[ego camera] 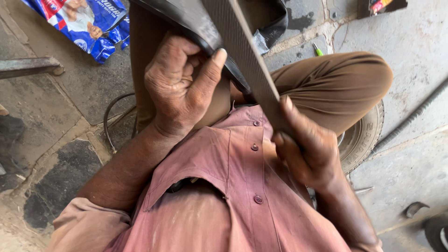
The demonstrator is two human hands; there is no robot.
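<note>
Head view, looking straight down the wearer's own chest: faded pink buttoned shirt (242, 196), brown trousers (336, 88), seated on a small black rubber tyre (366, 135) that shows just right of the bent knee

Landmark: the long flat grey metal file (242, 51), running as a slanted bar from the top edge down toward the shirt front

Left hand (179, 86), just left of the file — fingers curled into a tight fist around the edge of a black rubber sheet or tube (186, 16); thumb stretched out, its tip pressed against the rubber right beside the file. The rubber lies under the file, touching it, at the top of the view above the knees

Right hand (310, 151), at the file's lower end — fingers wrapped closed about that end, forefinger laid along the blade. Handle itself hidden inside the grip

Well left of the file: blue printed plastic bag (88, 25) on the grey stone floor (70, 93), and a thin dark wire loop (112, 121) beside the left forearm. Right of the file, past the knee: a small green-tipped object (318, 49) on the floor, too small to identify
</note>
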